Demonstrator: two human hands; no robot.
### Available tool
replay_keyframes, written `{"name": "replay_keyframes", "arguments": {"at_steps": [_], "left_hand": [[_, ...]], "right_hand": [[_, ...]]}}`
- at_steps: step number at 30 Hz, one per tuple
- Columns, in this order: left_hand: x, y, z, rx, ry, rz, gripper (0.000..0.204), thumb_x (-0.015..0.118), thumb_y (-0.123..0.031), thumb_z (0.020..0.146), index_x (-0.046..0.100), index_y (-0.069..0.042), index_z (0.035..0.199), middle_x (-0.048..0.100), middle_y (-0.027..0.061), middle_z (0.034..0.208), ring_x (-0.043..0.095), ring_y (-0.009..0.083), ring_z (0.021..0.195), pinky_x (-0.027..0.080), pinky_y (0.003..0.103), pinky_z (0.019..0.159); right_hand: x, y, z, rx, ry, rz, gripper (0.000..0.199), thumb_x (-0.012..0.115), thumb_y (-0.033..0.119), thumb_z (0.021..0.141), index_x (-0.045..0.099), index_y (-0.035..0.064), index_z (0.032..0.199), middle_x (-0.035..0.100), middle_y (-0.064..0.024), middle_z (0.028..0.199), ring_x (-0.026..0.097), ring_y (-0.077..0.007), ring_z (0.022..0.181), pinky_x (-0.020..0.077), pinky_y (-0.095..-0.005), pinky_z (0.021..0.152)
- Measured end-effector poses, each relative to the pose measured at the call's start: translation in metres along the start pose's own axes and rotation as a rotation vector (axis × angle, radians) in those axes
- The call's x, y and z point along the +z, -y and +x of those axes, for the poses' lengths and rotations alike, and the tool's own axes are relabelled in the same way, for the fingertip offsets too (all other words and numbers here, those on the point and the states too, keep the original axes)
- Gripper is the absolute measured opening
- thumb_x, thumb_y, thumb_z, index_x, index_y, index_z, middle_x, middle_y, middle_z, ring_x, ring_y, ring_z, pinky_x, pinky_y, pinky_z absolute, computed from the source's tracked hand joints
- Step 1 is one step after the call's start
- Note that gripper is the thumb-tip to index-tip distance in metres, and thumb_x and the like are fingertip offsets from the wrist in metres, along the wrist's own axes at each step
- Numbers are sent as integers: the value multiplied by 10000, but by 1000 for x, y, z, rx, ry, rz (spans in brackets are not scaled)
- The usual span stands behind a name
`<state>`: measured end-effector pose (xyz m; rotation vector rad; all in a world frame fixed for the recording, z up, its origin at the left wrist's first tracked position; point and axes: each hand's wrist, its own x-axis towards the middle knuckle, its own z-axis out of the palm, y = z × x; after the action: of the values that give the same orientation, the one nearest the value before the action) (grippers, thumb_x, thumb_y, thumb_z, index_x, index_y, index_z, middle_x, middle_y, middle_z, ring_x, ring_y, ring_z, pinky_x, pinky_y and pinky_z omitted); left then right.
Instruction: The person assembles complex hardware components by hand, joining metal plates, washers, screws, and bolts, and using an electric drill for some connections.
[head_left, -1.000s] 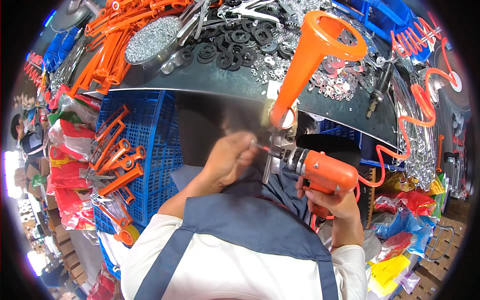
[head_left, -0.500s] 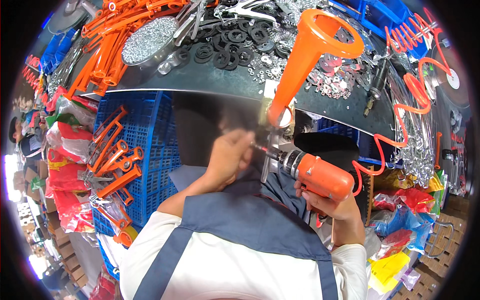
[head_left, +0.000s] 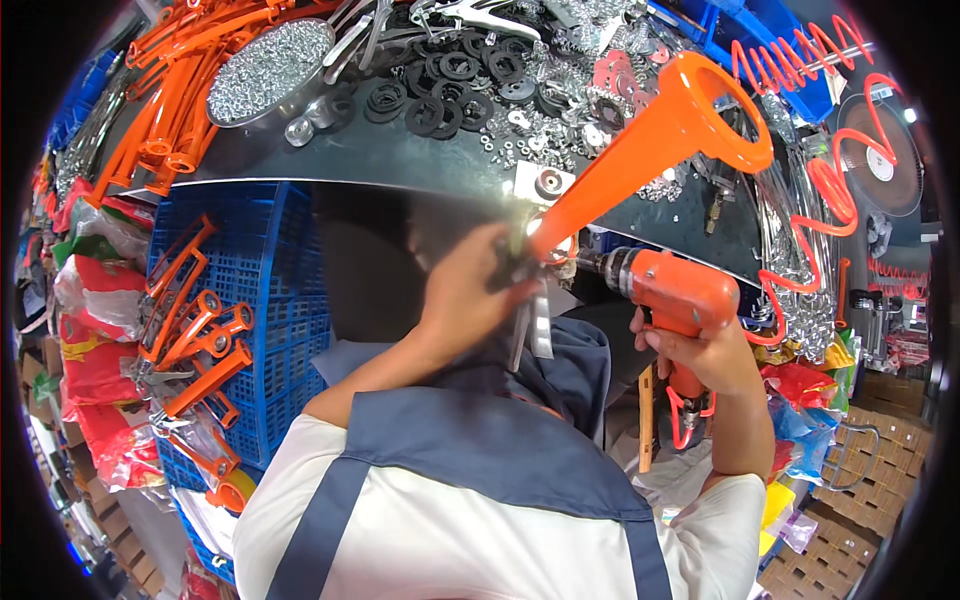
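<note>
Orange drill (head_left: 672, 292) in right hand (head_left: 708, 352) points left; left hand (head_left: 468, 298) grips up-right slanting orange tube (head_left: 640, 150)

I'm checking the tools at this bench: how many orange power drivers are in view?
1. The orange power driver is in the right hand, its tip at the narrow end of the orange funnel-shaped part gripped by the left hand. Clutter may hide others.

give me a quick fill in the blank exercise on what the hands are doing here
1. The right hand grips an orange ____ by its handle.
2. The left hand holds the narrow end of a long ____ -coloured metal part.
3. Black rubber rings lie on the dark ____ above the hands.
4. The crate left of the hands is ____.

Missing words: power drill; orange; workbench; blue
</note>
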<state>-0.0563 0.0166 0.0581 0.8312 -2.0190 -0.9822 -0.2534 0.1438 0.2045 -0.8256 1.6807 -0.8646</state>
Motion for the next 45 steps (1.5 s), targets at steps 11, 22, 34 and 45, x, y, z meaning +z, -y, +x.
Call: {"name": "replay_keyframes", "arguments": {"at_steps": [11,22,34,45], "left_hand": [[25,-13,24,62,-25,176,551,819,-284,596,566,-112,1054,586,74,938,577,283,868,474,387,729],[-21,-11,30,5,46,165,667,814,-290,652,540,-32,1203,612,144,1072,600,292,961,482,353,825],[-196,64,166,355,-499,900,486,497,-406,926,560,1,1185,552,180,1232,511,301,1164,350,379,1015],[-13,-3,107,436,642,-311,908,849,-311,603,394,-43,1341,426,143,1348,526,179,1091,453,362,906]], "right_hand": [[-3,95,43,205,343,-582,395,608,9,748,496,5,1127,586,-73,787,566,-126,547,485,-251,437],[-52,52,-8,-179,-29,-274,440,645,-20,735,541,21,1160,631,-45,856,613,-121,673,517,-258,548],[-234,-138,103,-218,-800,-1459,266,577,-6,743,555,-7,1008,594,-205,978,591,-379,886,483,-451,751],[102,-127,91,-138,-18,669,506,449,359,963,337,54,1350,570,-112,1077,598,-223,964,528,-377,816]]}}
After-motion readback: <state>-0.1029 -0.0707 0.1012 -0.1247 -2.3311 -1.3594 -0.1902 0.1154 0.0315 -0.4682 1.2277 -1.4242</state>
